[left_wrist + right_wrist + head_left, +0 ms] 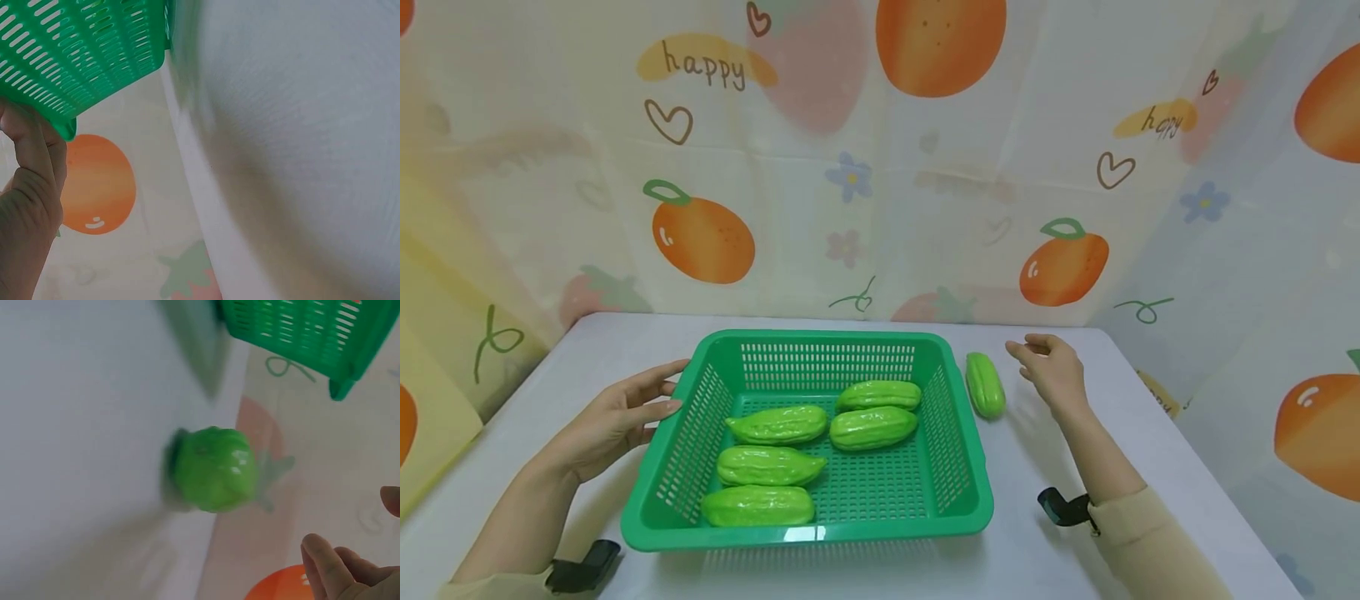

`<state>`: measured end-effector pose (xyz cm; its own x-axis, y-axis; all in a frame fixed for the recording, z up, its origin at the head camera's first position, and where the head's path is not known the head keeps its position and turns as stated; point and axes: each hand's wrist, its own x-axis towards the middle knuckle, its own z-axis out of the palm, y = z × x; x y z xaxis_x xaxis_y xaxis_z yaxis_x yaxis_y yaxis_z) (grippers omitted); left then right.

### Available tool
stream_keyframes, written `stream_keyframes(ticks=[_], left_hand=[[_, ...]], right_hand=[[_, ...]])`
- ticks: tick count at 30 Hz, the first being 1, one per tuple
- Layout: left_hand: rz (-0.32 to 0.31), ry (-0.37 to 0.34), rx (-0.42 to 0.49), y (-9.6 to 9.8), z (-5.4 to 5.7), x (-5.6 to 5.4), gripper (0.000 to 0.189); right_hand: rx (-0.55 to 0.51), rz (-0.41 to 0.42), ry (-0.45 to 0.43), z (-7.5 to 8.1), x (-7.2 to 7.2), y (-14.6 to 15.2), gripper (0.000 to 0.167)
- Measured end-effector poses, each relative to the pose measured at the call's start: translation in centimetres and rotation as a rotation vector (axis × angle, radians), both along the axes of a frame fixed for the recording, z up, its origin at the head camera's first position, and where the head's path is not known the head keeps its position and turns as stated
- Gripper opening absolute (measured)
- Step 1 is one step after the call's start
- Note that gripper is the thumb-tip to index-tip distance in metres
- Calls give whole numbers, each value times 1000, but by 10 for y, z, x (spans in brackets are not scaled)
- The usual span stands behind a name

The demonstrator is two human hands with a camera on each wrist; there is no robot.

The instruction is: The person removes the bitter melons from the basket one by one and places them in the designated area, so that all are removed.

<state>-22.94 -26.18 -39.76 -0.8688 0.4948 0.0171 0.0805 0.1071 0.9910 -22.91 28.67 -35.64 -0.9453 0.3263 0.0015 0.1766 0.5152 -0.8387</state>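
A green plastic basket [966, 508] with slotted walls stands on the table, several light green bitter melons [872, 429] lying inside it. My left hand [613, 421] holds the basket's left rim, the thumb tip at the rim's edge and the fingers beside it. From below, the left wrist view shows these fingers [31, 147] right at the rim. Another bitter melon [985, 385] lies on the table just right of the basket. To the right of that melon my right hand [1051, 371] hovers, fingers loosely bent and holding nothing, a gap between thumb and fingertips.
The white table [1022, 533] ends at a back edge against a hanging cloth [925, 208] printed with oranges and hearts. Dark wrist cameras [583, 567] are strapped at both sleeves.
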Motion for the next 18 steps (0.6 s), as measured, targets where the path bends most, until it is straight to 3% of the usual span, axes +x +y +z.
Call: stream_keyframes(ticks=[12, 18], left_hand=[[4, -8, 11, 0, 2, 1, 56], [-13, -2, 35, 1, -1, 1, 55]], right_hand=[[-36, 81, 128, 58, -13, -24, 60], [-104, 128, 181, 74, -19, -40, 55]])
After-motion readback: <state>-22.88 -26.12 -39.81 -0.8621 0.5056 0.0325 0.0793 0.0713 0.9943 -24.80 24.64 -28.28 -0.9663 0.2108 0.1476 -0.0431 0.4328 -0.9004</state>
